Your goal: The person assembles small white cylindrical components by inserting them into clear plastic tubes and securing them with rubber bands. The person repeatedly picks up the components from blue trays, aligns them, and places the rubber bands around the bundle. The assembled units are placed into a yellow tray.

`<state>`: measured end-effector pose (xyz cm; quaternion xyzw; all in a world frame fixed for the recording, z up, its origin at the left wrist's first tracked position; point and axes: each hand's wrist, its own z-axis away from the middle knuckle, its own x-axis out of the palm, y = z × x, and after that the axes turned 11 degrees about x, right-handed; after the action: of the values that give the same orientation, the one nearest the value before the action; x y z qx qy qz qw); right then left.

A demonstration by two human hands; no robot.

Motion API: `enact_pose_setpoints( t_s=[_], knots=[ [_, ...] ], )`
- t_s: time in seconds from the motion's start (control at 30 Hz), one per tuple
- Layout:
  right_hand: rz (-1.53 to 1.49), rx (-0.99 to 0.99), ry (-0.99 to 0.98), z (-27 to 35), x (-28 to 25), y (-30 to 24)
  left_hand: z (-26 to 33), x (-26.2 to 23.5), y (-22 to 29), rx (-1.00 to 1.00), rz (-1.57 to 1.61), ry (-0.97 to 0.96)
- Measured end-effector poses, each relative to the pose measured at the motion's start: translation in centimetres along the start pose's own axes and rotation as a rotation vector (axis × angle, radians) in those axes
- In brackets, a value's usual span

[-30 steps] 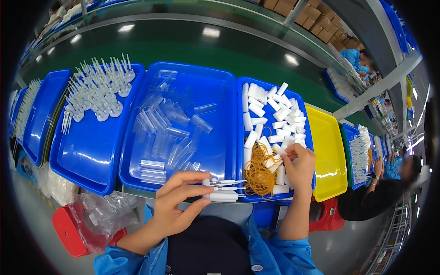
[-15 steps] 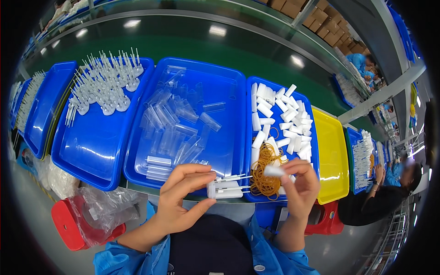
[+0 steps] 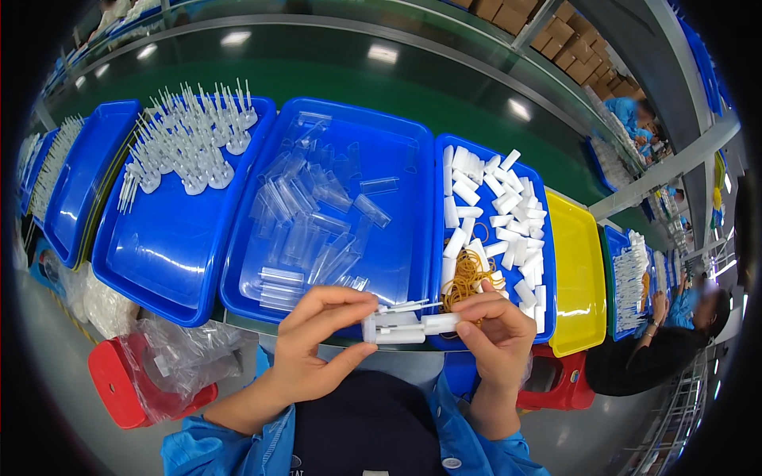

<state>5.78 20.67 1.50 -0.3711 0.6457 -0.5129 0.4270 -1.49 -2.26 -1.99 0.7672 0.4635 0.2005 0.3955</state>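
Observation:
My left hand [image 3: 313, 349] grips the pale round base of a pronged plastic holder [image 3: 369, 328] by its edge, thumb below and fingers above. Several thin rods stick out of it to the right, and white cylinders [image 3: 401, 337] sit around some of them. Between the thumb and fingers of my right hand [image 3: 498, 327] is one more white cylinder [image 3: 441, 323]. Its left end meets the tip of a rod; whether the rod has entered it I cannot tell. Just behind my right hand lies a heap of tan rubber bands [image 3: 468, 278].
A blue tray [image 3: 520, 170] holds loose white cylinders and the bands. Left of it, another blue tray [image 3: 397, 262] holds clear plastic tubes [image 3: 305, 214]; beyond, a third tray [image 3: 159, 266] carries upright pronged holders [image 3: 190, 143]. A yellow tray [image 3: 575, 278] and red stools [image 3: 115, 385] flank me.
My right hand has moved left and slightly down, bringing its white cylinder from above the rubber bands to a rod of the holder. My left hand has stayed nearly in place.

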Motion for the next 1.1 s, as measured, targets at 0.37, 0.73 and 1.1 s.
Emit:
enact_pose_setpoints(
  t_s=[0.37, 0.73, 1.1],
  knots=[
    [0.157, -0.025, -0.016, 0.2, 0.7, -1.2, -0.1, 0.5, 0.0, 0.046, -0.118, 0.003],
    [0.173, -0.197, -0.09, 0.8, 2.4, -0.5, -0.3, 0.7, 0.1, 0.06, -0.133, -0.032],
    [1.014, 0.034, 0.444, -6.9, -8.4, 3.3, 0.1, 0.1, -0.2, -0.028, 0.042, 0.014]
  ],
)
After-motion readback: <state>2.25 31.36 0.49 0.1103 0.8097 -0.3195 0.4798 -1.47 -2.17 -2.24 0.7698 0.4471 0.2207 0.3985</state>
